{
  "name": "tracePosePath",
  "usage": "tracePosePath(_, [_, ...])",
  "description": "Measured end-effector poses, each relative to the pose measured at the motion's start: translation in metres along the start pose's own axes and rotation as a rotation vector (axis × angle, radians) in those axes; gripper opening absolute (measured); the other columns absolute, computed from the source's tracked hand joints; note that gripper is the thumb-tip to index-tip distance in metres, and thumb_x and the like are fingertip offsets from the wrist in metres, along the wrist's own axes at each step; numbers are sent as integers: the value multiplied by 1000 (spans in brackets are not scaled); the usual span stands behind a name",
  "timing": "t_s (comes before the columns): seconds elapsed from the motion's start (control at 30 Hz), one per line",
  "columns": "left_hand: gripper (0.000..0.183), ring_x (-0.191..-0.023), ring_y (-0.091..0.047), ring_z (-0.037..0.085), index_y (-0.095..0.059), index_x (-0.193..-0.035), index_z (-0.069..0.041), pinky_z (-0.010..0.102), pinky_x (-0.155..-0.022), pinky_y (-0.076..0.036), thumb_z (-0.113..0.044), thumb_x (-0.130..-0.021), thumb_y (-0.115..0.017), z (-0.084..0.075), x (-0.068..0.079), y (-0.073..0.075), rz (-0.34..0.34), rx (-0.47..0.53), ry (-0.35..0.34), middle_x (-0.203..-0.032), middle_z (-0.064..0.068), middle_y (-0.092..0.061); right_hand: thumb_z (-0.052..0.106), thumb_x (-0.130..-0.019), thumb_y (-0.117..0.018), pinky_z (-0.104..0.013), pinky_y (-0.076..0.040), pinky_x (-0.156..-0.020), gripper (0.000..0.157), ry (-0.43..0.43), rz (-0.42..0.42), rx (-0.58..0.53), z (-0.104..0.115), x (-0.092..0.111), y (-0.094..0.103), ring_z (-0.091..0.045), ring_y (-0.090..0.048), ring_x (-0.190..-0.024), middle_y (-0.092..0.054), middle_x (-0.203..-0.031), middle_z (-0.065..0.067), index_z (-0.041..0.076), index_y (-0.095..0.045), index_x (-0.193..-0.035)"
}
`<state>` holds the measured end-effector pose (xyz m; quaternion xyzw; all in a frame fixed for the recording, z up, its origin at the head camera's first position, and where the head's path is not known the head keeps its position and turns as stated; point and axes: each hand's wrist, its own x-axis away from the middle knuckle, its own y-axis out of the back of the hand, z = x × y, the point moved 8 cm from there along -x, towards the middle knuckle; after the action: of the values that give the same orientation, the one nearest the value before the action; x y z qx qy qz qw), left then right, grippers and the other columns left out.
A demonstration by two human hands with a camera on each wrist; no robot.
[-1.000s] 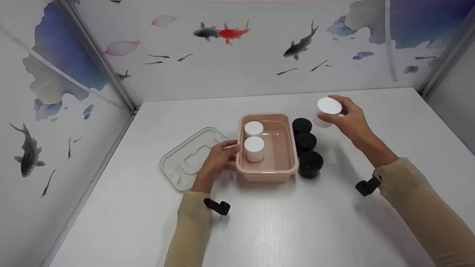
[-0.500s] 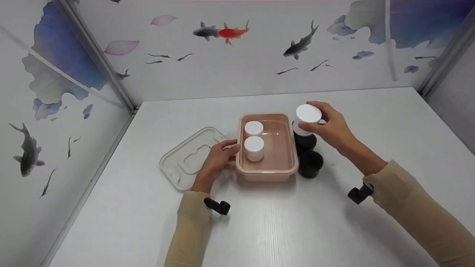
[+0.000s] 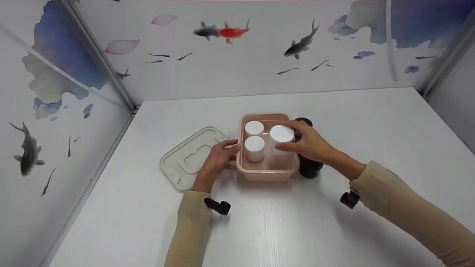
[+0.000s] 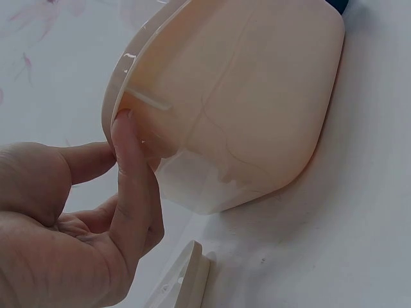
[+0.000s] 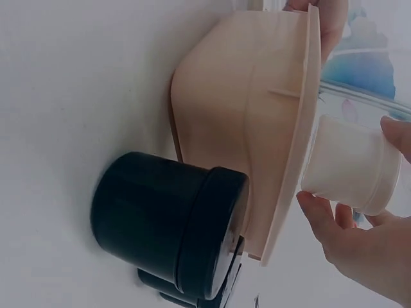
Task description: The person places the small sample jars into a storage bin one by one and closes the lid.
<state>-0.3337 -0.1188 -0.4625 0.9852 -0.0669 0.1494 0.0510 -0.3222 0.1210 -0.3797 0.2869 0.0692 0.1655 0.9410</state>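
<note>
My right hand point(image 3: 310, 142) grips a white lidded jar point(image 3: 281, 135) by its sides, over the right half of a pink plastic box point(image 3: 267, 172). In the right wrist view the held jar point(image 5: 350, 163) is at the level of the box's rim. Two more white jars stand inside along the left wall, a nearer jar point(image 3: 254, 148) and a farther jar point(image 3: 254, 128). My left hand point(image 3: 219, 159) pinches the box's left rim between thumb and fingers, as the left wrist view shows with the fingers point(image 4: 131, 186) under the lip.
Black lidded jars point(image 5: 160, 218) stand in a row against the box's right side, partly hidden by my right arm in the head view. A translucent lid point(image 3: 178, 159) lies on the white table point(image 3: 259, 222) at the left, under my left hand. Printed walls enclose the back and left.
My right hand has carried the white jar leftward and toward me, from beyond the black jars to over the box. The left hand and box have stayed put.
</note>
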Motion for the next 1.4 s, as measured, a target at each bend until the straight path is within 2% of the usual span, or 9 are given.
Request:
tracePosePath(0.1, [47, -105, -70, 30, -53, -143, -11, 27, -64, -59, -29, -101, -62, -1, 1, -2, 10, 8, -12, -124, 17, -68, 29, -86, -80, -35, -49, -92, 68, 37, 18, 18, 2, -1, -10, -27, -55, -111, -50, -131, -15, 12, -52, -145])
tracePosePath(0.17, [47, -106, -70, 30, -53, -143, -11, 27, -64, -59, -29, -100, -62, -1, 1, -2, 10, 7, -9, -124, 17, -68, 26, -85, -81, -33, -51, -90, 65, 59, 21, 20, 4, -2, -15, -27, -55, -111, -50, -129, -14, 12, -54, -143])
tracePosePath(0.37, [46, -107, -70, 30, -54, -142, -11, 27, -63, -59, -29, -100, -62, -2, 0, 0, 3, 11, -7, -126, 17, -68, 16, -81, -84, -42, -53, -94, 67, 104, 34, -1, 9, -5, -28, -33, -57, -115, -54, -134, -14, 6, -54, -141])
tracePosePath(0.57, [46, -105, -71, 30, -54, -142, -11, 27, -64, -59, -29, -101, -62, -1, 0, 0, 5, 9, -3, -126, 17, -68, 20, -81, -84, -46, -51, -102, 76, 18, 64, 34, 6, -4, -43, -36, -54, -125, -54, -138, -16, 0, -43, -141])
tracePosePath(0.7, [46, -102, -72, 27, -54, -142, -12, 27, -63, -59, -29, -100, -62, -1, 1, 1, -3, 1, -5, -123, 17, -69, 20, -79, -86, -48, -51, -102, 70, 15, 85, 67, 9, -4, -51, -37, -55, -125, -54, -136, -15, 2, -46, -134])
tracePosePath(0.93, [45, -94, -72, 22, -55, -142, -11, 27, -63, -59, -28, -101, -62, -1, 1, 0, 1, 4, -9, -122, 16, -70, 11, -75, -86, -50, -51, -101, 57, 144, 102, 95, 19, -7, -63, -38, -60, -116, -58, -125, -21, -3, -54, -121])
tracePosePath(1.07, [45, -96, -73, 22, -54, -142, -11, 27, -64, -60, -27, -101, -62, -1, 2, 1, -3, 13, -2, -125, 17, -68, 9, -76, -85, -49, -53, -98, 53, 174, 118, 117, 20, -9, -67, -36, -61, -113, -60, -121, -23, -6, -58, -118])
tracePosePath(1.2, [46, -98, -73, 23, -54, -142, -11, 27, -65, -60, -27, -100, -62, 0, 2, 1, -7, 10, -1, -125, 17, -68, 9, -77, -84, -49, -53, -98, 52, 167, 148, 156, 20, -12, -70, -36, -61, -112, -62, -119, -24, -8, -58, -119])
tracePosePath(1.4, [45, -90, -72, 18, -55, -142, -11, 26, -63, -59, -26, -100, -62, 0, 1, 1, -6, 22, 5, -122, 16, -70, 7, -77, -83, -48, -55, -96, 49, 135, 158, 181, 17, -16, -75, -37, -64, -107, -64, -112, -26, -9, -55, -114])
